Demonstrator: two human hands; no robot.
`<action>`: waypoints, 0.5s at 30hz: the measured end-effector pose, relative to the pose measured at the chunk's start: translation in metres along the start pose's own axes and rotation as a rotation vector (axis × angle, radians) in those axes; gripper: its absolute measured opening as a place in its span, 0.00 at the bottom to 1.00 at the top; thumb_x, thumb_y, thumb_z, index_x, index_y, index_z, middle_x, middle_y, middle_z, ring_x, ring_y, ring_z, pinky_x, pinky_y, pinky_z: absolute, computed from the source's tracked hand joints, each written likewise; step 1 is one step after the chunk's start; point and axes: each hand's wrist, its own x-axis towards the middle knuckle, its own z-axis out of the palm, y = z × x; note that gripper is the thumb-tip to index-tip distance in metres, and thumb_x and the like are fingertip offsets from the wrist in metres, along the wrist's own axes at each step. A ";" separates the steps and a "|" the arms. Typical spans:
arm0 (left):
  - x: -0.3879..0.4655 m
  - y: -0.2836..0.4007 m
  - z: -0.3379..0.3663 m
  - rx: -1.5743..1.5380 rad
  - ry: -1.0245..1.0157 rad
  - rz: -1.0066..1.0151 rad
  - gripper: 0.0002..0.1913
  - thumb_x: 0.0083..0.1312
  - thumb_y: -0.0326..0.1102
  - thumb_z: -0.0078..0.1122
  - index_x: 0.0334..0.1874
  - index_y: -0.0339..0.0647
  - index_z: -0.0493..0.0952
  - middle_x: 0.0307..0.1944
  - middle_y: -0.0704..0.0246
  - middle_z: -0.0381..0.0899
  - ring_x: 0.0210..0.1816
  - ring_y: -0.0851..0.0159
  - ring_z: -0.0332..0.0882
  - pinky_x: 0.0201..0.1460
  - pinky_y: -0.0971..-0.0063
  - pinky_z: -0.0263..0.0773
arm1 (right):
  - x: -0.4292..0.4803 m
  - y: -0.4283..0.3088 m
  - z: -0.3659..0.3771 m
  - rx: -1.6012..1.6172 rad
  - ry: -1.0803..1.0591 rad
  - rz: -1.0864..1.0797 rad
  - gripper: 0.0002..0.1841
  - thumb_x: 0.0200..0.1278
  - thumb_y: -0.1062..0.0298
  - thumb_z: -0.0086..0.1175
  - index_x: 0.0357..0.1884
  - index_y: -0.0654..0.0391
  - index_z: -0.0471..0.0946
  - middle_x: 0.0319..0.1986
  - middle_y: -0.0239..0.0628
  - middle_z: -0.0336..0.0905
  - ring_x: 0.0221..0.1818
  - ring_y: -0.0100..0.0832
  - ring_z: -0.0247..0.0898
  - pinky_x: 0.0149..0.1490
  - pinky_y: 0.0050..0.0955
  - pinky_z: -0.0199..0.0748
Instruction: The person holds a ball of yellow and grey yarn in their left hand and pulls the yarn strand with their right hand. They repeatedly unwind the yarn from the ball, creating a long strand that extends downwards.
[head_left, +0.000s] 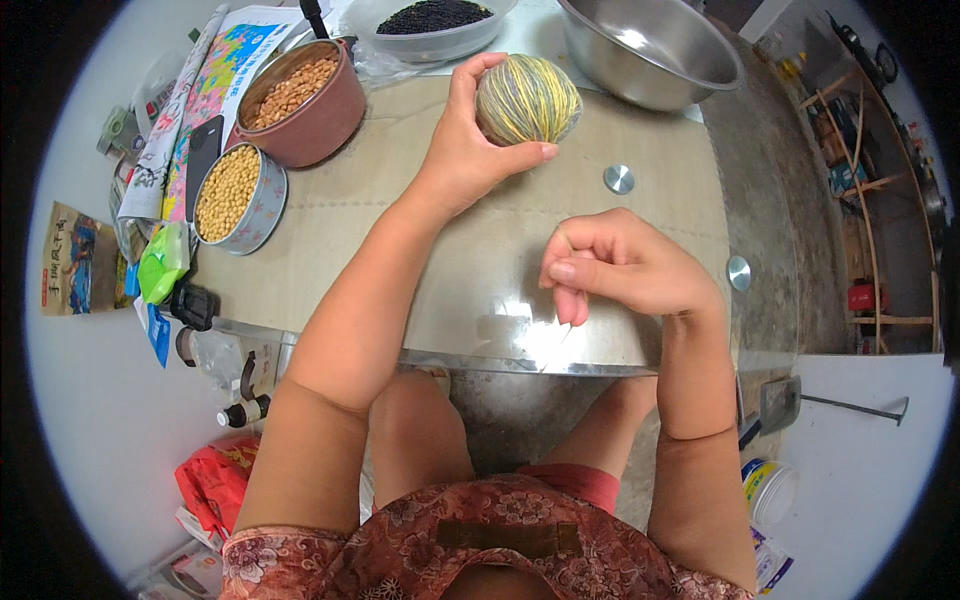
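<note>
My left hand (476, 135) grips a ball of yellow and grey yarn (529, 100) from its left side, over the far part of the table, with the thumb at its near edge. Closer to me and to the right, my right hand (611, 262) is curled, thumb against the bent index finger. A thin strand hangs below its fingertips toward the table's near edge. Whether yarn is pinched between thumb and finger is too fine to tell.
On the glass-topped table (360, 262), a reddish pot of peanuts (307, 112) and a tin of soybeans (240, 199) stand left. A plastic container of dark seeds (431, 37) and a steel bowl (652, 52) stand at the back. A round metal disc (619, 179) lies near my right hand.
</note>
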 end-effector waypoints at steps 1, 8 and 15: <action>0.000 0.000 0.001 0.028 -0.008 0.012 0.49 0.44 0.27 0.75 0.67 0.43 0.51 0.56 0.64 0.67 0.55 0.66 0.70 0.58 0.70 0.70 | -0.005 -0.003 -0.003 -0.013 0.003 -0.028 0.13 0.69 0.63 0.50 0.32 0.64 0.76 0.22 0.34 0.79 0.24 0.21 0.73 0.31 0.18 0.71; 0.003 0.000 -0.010 0.123 -0.017 -0.022 0.47 0.45 0.29 0.73 0.67 0.43 0.54 0.55 0.64 0.67 0.56 0.66 0.70 0.58 0.71 0.70 | -0.036 -0.022 -0.021 -0.029 0.147 -0.150 0.11 0.65 0.66 0.53 0.29 0.63 0.77 0.23 0.33 0.79 0.23 0.17 0.72 0.32 0.17 0.71; -0.004 0.015 -0.007 -0.149 -0.330 -0.289 0.48 0.46 0.35 0.72 0.70 0.41 0.54 0.57 0.64 0.68 0.59 0.65 0.67 0.64 0.70 0.63 | -0.036 -0.012 -0.046 0.216 0.415 -0.613 0.13 0.70 0.61 0.47 0.33 0.60 0.75 0.13 0.20 0.59 0.14 0.12 0.51 0.28 0.19 0.69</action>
